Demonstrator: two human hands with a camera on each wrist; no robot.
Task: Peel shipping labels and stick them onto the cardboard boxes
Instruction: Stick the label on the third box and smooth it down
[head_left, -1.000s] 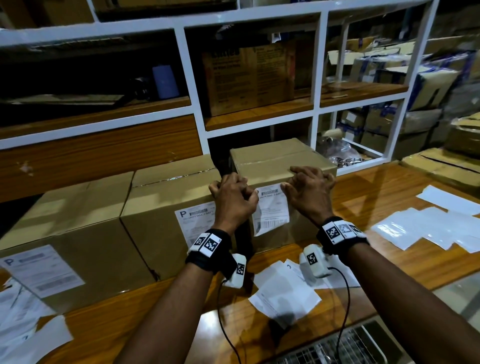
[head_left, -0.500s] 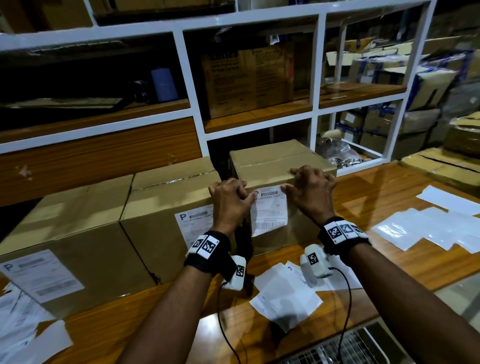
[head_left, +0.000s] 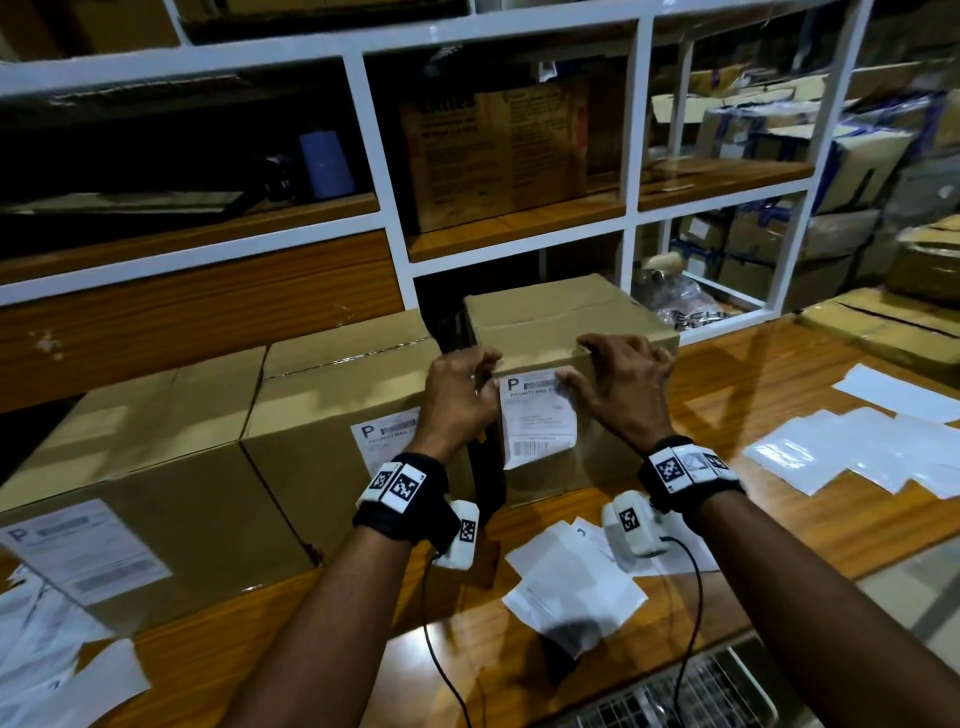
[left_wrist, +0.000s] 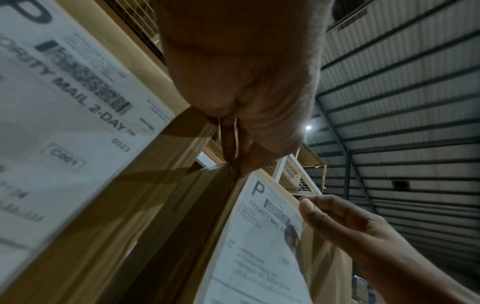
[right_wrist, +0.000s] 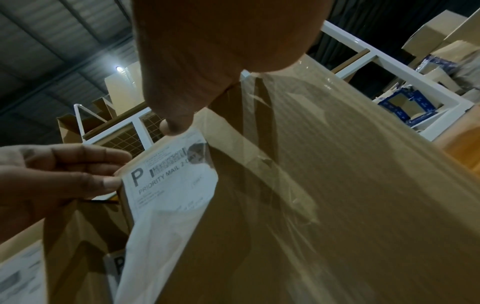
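A white shipping label (head_left: 537, 421) lies against the front of the right-hand cardboard box (head_left: 571, 332), its top edge just under the box's upper rim. My left hand (head_left: 485, 374) pinches the label's top left corner at the box's left edge, thumb in front. My right hand (head_left: 571, 364) holds the top right corner, with its thumb on the label (right_wrist: 168, 185) and its fingers curled over the box's top edge. The lower part of the label hangs loose off the cardboard.
Two more boxes stand to the left: the middle box (head_left: 337, 395) and the left box (head_left: 130, 431), each with a label on its front. Loose sheets (head_left: 571, 587) lie on the wooden table (head_left: 769, 395) near me, and more sheets (head_left: 857, 452) at the right. White shelving (head_left: 631, 208) rises behind.
The label has straightened from a tilt and lies squarer on the box front. Both hands have stayed at its top corners.
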